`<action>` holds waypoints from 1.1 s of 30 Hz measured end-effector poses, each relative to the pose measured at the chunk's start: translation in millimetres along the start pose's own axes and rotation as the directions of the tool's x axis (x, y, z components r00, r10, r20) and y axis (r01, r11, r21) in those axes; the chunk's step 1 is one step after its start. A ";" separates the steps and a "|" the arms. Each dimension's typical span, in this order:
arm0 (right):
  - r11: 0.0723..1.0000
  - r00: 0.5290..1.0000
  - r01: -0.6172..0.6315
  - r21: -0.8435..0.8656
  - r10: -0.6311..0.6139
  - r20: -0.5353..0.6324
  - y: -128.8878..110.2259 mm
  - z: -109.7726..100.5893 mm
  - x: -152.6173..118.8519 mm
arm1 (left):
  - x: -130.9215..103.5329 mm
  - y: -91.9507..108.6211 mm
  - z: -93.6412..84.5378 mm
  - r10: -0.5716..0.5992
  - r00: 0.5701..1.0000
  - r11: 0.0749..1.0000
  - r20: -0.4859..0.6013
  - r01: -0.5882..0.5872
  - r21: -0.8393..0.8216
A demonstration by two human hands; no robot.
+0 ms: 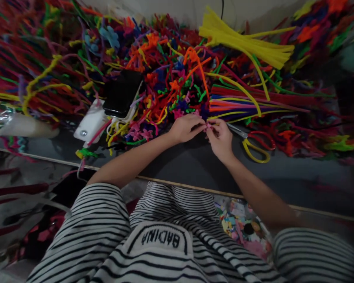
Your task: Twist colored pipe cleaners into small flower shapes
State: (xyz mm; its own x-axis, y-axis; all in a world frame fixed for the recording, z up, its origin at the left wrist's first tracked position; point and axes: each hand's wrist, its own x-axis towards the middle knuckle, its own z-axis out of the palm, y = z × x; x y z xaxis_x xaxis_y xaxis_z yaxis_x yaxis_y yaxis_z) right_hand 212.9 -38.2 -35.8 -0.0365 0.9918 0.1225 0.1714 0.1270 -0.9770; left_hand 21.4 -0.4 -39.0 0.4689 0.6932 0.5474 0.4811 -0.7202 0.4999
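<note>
— Pink chenille piece (207, 126), small and bent: position relative to the red-and-yellow-handled scissors (245, 136)?

— To the left of the scissors, near the blade end, over the dark tabletop (177, 169). Pinched from both sides at once.

— State of each hand?

— Left hand (185, 128): thumb and fingertips closed on the side of the piece farther from the scissors. Right hand (222, 137): matching pinch, from the scissors side. Both occupied. Scissors: not gripped, lying just beside the right hand.

— Completed units, judging by appearance?

— Pink flower-shaped pieces (138, 133), well to the left of the scissors, past the left hand. Orange flower-shaped piece (287, 137), just to the right of the scissors handles. Probably finished or nearly so; too blurred to confirm.

— Remaining work?

— For the piece in hand: judged as mid-shaping, given the double pinch. Number of folds or twists: too small to tell. Behind the scissors: straight mixed-colour chenille stems (233, 105), apparently unworked. Farther behind: yellow chenille stems (247, 39), bundled and mostly straight. By that measure, plenty of stock left to shape.

— Other items to note?

— Black smartphone (122, 94), well to the left of the scissors, touched by neither hand.
</note>
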 end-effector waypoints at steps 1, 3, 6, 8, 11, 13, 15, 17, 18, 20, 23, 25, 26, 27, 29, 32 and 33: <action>0.999 1.000 -0.016 0.030 0.016 -0.017 3.1 0.2 2.6 | 1.4 -1.0 1.1 0.001 1.000 1.000 -0.005 -0.001 0.003; 0.998 0.998 -0.042 0.045 0.044 -0.033 7.8 1.2 8.1 | 3.2 -1.6 2.3 0.003 1.000 1.000 -0.027 -0.003 -0.008; 0.999 0.999 -0.040 0.012 0.041 -0.035 9.9 2.8 14.4 | 3.2 -0.7 0.9 -0.015 0.998 0.999 -0.062 0.014 -0.029; 1.000 1.000 0.008 -0.029 -0.008 -0.011 9.4 3.1 17.2 | 1.9 0.1 -1.1 -0.042 0.997 0.999 -0.059 0.041 -0.022; 0.989 0.994 0.101 -0.111 -0.097 0.041 10.0 2.1 20.4 | -0.8 0.1 -3.0 -0.049 0.998 0.999 -0.043 0.048 -0.012; 0.983 0.991 0.133 -0.129 -0.127 0.050 12.5 1.3 21.9 | -2.0 -0.6 -2.0 -0.034 0.998 0.999 -0.057 0.034 -0.004; 0.981 0.989 0.147 -0.129 -0.144 0.033 16.5 0.7 23.4 | -2.0 -0.6 2.0 -0.044 0.996 0.999 -0.074 0.045 0.018; 0.976 0.986 0.167 -0.138 -0.166 0.020 21.4 0.1 25.1 | -0.4 1.5 9.1 -0.081 0.993 0.995 -0.080 0.085 0.052; 0.973 0.983 0.181 -0.143 -0.180 0.018 24.1 -0.2 26.0 | 0.9 3.4 13.4 -0.099 0.992 0.992 -0.082 0.105 0.070; 0.970 0.980 0.198 -0.142 -0.198 0.018 29.6 -0.6 28.0 | 4.2 8.1 21.9 -0.126 0.988 0.986 -0.086 0.135 0.100; 0.976 0.983 0.184 -0.113 -0.186 0.001 35.7 -0.8 30.2 | 10.0 11.1 29.2 -0.145 0.987 0.988 -0.067 0.148 0.046; 0.977 0.982 0.189 -0.102 -0.190 0.000 36.1 -0.7 30.6 | 13.3 7.0 28.7 -0.161 0.986 0.982 -0.042 0.156 -0.103; 0.974 0.979 0.204 -0.103 -0.204 0.012 34.9 -0.7 30.4 | 14.5 3.4 27.2 -0.169 0.985 0.965 -0.019 0.162 -0.208; 0.968 0.974 0.227 -0.105 -0.225 0.032 33.0 -0.6 30.1 | 15.3 -0.7 25.3 -0.180 0.984 0.932 0.011 0.174 -0.318; 0.963 0.966 0.253 -0.097 -0.246 0.072 28.2 -0.6 29.1 | 16.0 -8.1 21.2 -0.198 0.977 0.837 0.078 0.210 -0.505; 0.972 0.972 0.226 -0.061 -0.221 0.086 22.2 -0.5 27.8 | 15.4 -10.6 17.3 -0.215 0.969 0.744 0.120 0.242 -0.622; 0.977 0.976 0.206 -0.051 -0.202 0.075 21.3 -0.4 27.5 | 14.8 -8.9 16.6 -0.225 0.969 0.745 0.106 0.241 -0.622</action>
State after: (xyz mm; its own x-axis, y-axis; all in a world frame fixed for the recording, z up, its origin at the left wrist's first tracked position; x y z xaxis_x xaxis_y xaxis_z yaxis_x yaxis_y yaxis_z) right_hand 216.0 -8.2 -53.2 -0.1442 0.9416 0.3043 0.2103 0.3297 -0.9204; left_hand 36.4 16.7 -46.5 0.4247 0.8364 0.3465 0.0102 -0.3871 0.9220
